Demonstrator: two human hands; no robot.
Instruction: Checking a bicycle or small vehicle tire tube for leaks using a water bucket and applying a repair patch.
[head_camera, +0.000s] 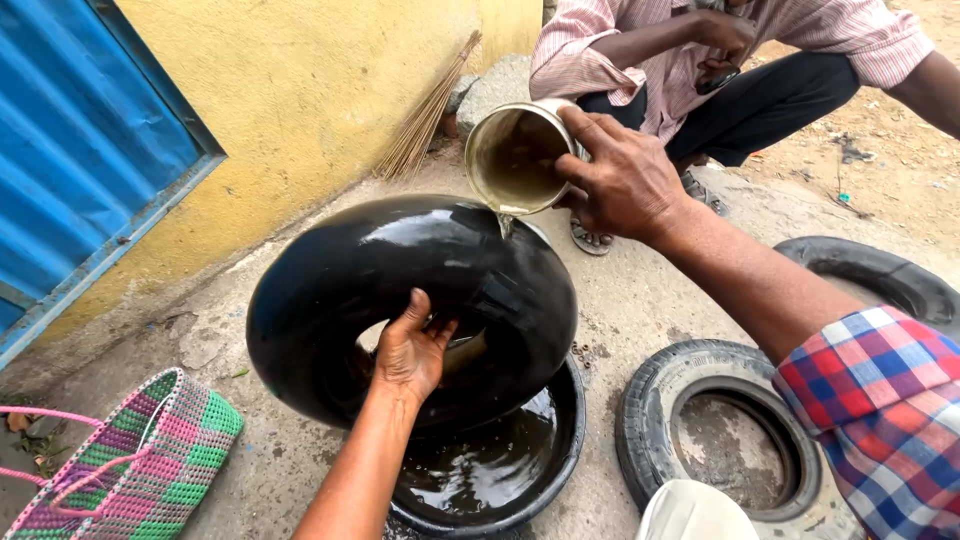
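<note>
I am holding an inflated black inner tube (400, 290) upright over a basin of dark water (500, 470) at near centre. My left hand (408, 352) is gripping the tube's inner rim, fingers curled around it. My right hand (622, 180) is clasping a metal cup (515, 155), fingers wrapped around its wall, tilting water onto the tube's top. A tyre (720, 430) is lying to the right.

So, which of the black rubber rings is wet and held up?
The inflated inner tube, gripped by the left hand over the basin; both tyres lie dry on the ground.
</note>
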